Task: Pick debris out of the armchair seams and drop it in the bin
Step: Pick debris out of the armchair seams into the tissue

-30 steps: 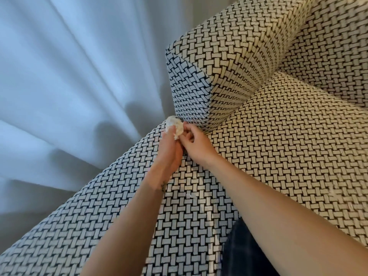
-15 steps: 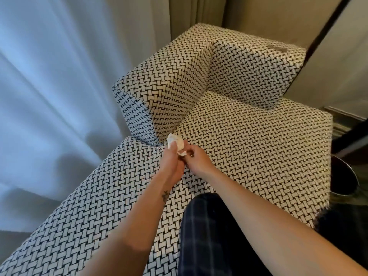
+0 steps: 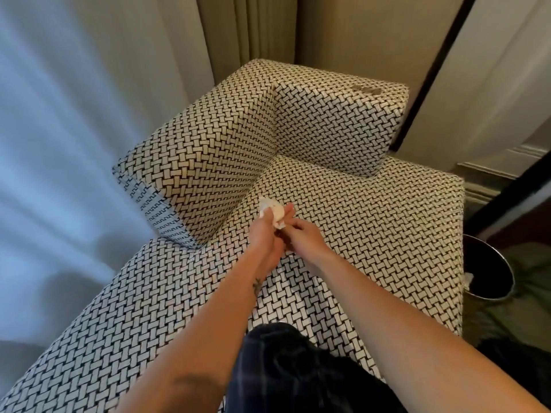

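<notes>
The armchair [image 3: 372, 222] is covered in black-and-white woven fabric, with a block-shaped armrest at the left and a backrest behind. Both hands meet over the seat, just in front of the armrest's seam. My left hand [image 3: 265, 239] holds a crumpled white tissue [image 3: 272, 211] at its fingertips. My right hand [image 3: 301, 236] touches the same wad from the right, fingers pinched against it. The bin [image 3: 492, 269], round and dark with a metal rim, stands on the floor at the right of the chair, with a white scrap inside its near edge.
A pale curtain [image 3: 59, 144] hangs along the left side of the chair. Beige drapes and a wall panel stand behind the backrest. My knee in dark plaid trousers [image 3: 292, 368] rests on the seat's front.
The view has pulled back and swung right, bringing the backrest and the bin into sight. Both hands, still on the tissue, have come away from the armrest seam toward the seat's middle.
</notes>
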Motion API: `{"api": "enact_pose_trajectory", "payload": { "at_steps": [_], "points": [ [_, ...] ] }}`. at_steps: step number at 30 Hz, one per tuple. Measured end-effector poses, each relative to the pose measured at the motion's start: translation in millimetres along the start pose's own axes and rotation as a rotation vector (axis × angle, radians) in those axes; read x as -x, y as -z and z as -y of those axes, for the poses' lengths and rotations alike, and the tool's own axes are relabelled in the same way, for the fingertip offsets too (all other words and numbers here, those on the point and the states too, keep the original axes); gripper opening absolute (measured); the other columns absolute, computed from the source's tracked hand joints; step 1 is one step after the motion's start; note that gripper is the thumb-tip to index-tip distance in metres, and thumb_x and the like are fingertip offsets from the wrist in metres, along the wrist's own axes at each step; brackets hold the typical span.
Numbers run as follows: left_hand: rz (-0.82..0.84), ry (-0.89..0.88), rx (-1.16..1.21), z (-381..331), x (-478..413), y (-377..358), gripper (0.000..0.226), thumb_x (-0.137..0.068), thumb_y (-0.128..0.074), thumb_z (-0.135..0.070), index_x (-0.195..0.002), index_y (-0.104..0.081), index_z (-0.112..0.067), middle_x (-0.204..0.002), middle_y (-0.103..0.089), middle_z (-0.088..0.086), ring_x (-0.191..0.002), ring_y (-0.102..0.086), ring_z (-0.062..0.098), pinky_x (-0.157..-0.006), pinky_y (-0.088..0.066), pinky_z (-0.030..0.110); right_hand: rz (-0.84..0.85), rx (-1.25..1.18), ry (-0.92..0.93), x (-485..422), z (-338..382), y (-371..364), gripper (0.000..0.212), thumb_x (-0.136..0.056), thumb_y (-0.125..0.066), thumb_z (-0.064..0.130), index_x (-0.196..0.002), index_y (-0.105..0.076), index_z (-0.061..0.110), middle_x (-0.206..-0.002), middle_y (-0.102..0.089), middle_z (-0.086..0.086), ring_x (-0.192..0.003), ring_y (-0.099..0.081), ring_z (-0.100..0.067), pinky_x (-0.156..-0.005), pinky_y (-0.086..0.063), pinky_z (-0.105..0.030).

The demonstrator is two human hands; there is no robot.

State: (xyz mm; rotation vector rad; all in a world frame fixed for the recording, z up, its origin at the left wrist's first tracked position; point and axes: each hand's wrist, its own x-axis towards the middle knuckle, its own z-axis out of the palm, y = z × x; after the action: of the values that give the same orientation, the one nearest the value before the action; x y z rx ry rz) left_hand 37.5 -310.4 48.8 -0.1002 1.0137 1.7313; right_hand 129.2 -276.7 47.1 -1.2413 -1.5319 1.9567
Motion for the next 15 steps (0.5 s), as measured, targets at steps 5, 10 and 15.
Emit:
{"api": "enact_pose_trajectory", "payload": {
  "at_steps": [5, 10, 15],
  "points": [
    [-0.030, 0.046, -0.099, 38, -64, -58, 0.042, -0.110, -0.030, -0.026, -0.125, -0.056, 0.003, -0.124, -0.070, 0.016, -0.119, -0.062, 0.024, -0.086, -0.051, 0.037, -0.042, 0.011, 0.011, -54, 11, 68, 0.020, -0.100, -0.061, 0.029, -0.114, -0.072, 0.020, -0.107, -0.076, 0.001, -0.100, -0.072, -0.014, -0.094, -0.058, -0.038],
    [0.002, 0.064, -0.260, 53, -126, -118, 0.037, -0.110, -0.029, -0.021, -0.113, -0.058, 0.002, -0.121, -0.068, 0.023, -0.114, -0.064, 0.031, -0.093, -0.052, 0.041, -0.032, 0.039, -0.006, -122, 26, 142, 0.019, -0.101, -0.058, 0.022, -0.114, -0.072, 0.019, -0.111, -0.072, 0.001, -0.099, -0.068, -0.012, -0.079, -0.056, -0.023],
    [-0.070, 0.076, -0.401, 44, -140, -160, 0.036, -0.110, -0.026, -0.022, -0.106, -0.055, -0.001, -0.123, -0.067, 0.023, -0.113, -0.064, 0.032, -0.097, -0.051, 0.044, -0.030, -0.100, -0.042, -140, 46, 166, 0.018, -0.101, -0.058, 0.020, -0.110, -0.073, 0.021, -0.108, -0.072, 0.002, -0.079, -0.062, -0.002, -0.061, -0.046, -0.014]
  ]
}}
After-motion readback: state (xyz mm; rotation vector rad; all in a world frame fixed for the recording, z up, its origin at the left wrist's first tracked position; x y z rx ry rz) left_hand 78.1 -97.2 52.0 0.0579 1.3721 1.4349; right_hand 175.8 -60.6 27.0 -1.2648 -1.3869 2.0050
